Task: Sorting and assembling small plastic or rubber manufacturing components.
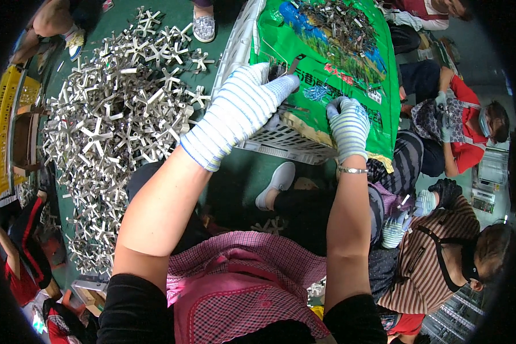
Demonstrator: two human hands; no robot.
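Note:
My left hand (241,106), in a white glove with blue stripes, is closed at the near left corner of a green printed sack (269,34). Thin dark strips and wires stick out around its fingers, and what exactly it grips is hidden. A dark flat strip (296,63) rises beside the thumb. My right hand (350,123), gloved alike, rests over the sack's near part with its fingers curled in. Anything within them is too small to make out. Between the hands lies a small clump of blue and white bits (320,93). Farther back a heap of small dark pieces (347,26) covers the sack.
The sack lies over a white plastic crate (286,140). On the green floor at left spreads a large pile of pale star-shaped parts (149,109). A yellow crate (3,126) stands at far left. Co-workers sit close at right, one in a striped top (427,261).

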